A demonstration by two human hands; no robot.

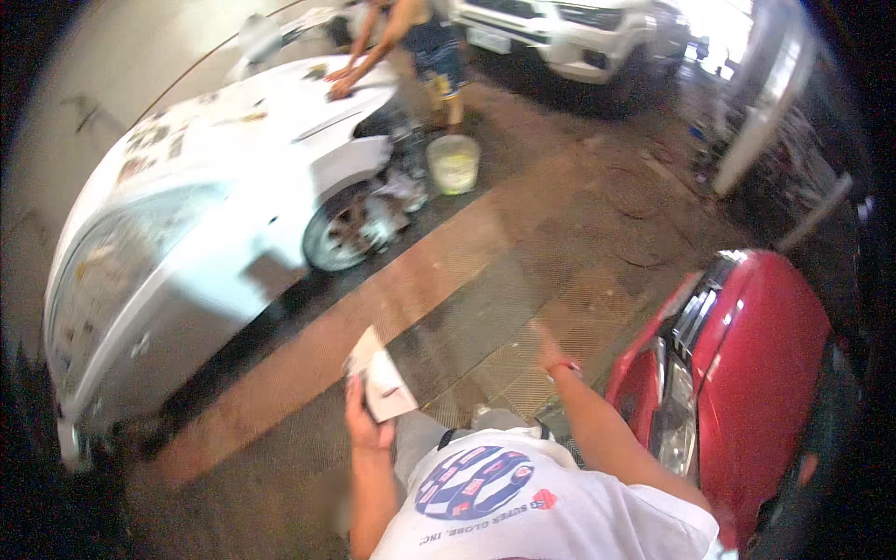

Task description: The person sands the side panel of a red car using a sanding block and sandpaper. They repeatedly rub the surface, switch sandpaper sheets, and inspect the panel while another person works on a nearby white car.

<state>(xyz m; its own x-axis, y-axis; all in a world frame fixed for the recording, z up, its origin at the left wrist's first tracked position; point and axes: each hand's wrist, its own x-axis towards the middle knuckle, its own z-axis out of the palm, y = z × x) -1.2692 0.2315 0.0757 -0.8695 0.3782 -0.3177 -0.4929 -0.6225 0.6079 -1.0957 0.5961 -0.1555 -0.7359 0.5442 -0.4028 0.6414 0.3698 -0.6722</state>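
Observation:
My left hand (367, 420) is closed on the edge of a flat, pale four-sided board (385, 385), held in front of my left thigh. A small dark streak shows on the board's face, but what it is made of I cannot make out. Out to the right, my right hand (553, 352) hangs over the floor with a red band on the wrist. Motion smears its fingers, so I cannot see whether they are closed; no object shows at it. The hand is apart from the red car part beside it.
A white car (233, 201) with patchy bodywork stands at the left. Another person (420, 47) leans hands on its far end, near a pale bucket (454, 165). A white vehicle (569, 33) is parked behind. The red car front (756, 373) is close on my right.

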